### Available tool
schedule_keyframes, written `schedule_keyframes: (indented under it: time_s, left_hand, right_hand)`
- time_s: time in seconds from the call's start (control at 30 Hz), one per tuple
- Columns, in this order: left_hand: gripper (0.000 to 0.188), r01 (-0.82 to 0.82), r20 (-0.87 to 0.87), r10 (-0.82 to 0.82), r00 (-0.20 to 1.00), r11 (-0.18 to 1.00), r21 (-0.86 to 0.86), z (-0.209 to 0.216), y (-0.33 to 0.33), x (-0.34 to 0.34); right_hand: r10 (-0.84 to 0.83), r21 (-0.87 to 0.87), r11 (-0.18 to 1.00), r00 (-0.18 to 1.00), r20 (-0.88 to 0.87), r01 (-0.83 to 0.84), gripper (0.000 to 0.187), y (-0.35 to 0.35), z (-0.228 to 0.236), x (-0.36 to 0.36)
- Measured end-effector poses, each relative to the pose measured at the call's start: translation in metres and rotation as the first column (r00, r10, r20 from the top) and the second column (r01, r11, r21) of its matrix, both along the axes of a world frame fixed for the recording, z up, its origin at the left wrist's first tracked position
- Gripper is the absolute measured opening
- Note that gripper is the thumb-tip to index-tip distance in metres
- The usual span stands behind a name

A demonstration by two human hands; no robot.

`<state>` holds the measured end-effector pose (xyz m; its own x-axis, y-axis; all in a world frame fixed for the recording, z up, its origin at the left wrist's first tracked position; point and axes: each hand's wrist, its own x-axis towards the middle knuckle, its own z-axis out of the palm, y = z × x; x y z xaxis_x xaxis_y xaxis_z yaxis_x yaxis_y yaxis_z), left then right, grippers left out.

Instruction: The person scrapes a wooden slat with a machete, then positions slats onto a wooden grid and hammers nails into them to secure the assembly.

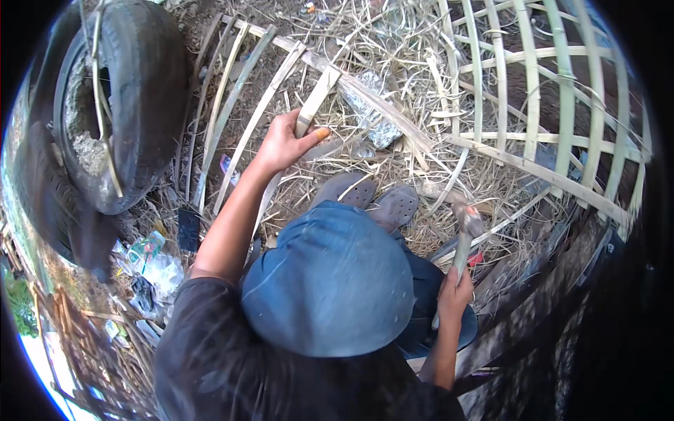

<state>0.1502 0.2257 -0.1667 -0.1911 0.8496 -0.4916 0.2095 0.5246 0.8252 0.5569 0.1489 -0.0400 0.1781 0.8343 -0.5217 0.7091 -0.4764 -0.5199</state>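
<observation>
My left hand (282, 144) is closed around a pale bamboo slat (321, 92), its thumb pressed along one side. The slat's far end meets a long wooden strip (375, 102) that runs slantwise over the straw. Several thinner bamboo strips (249, 130) fan out to the left of this hand. In my right hand (456, 291) is a hammer (463, 245), gripped by its light handle. The hammer's head points away from me, above the littered ground and apart from the slat. On the right lies a woven bamboo lattice (531, 91), edged by a flat strip.
Worn tyres (144, 91) stand at the left, one holding hardened cement (90, 158). Plastic litter (165, 274) lies below them. Straw and bamboo shavings (414, 42) cover the ground ahead. My grey clogs (393, 207) rest near the middle, and crumpled foil (385, 132) lies beyond them.
</observation>
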Motion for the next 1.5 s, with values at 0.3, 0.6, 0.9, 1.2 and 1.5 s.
schedule_keyframes:
  time_s: [0.3,0.6,0.9,1.2,1.5]
  left_hand:
    - [0.062,-0.032,0.121,0.045,0.992,0.994,-0.102,0.017,0.016,-0.031]
    - [0.068,0.097,-0.548,0.025,0.836,0.976,0.194,-0.043,-0.028,-0.006]
    - [0.077,0.020,-0.472,-0.171,0.865,0.951,-0.309,-0.071,-0.102,-0.054]
    - [0.067,-0.100,-0.806,0.012,0.592,0.993,-0.059,-0.049,-0.118,-0.090]
    - [0.079,-0.161,-0.624,-0.016,0.781,0.961,-0.226,-0.065,-0.135,-0.118]
  right_hand:
    - [-0.205,0.134,0.965,0.966,-0.156,0.226,0.021,-0.055,0.057,-0.002]
    - [-0.130,0.257,0.958,0.992,-0.004,0.126,0.026,-0.099,0.100,-0.018]
    - [-0.239,0.308,0.925,0.971,0.011,0.224,0.028,-0.135,0.122,-0.004]
    - [-0.305,0.240,0.921,0.951,-0.051,0.308,0.028,-0.143,0.125,-0.013]
    - [-0.277,0.240,0.931,0.960,-0.029,0.276,0.027,-0.143,0.120,-0.029]
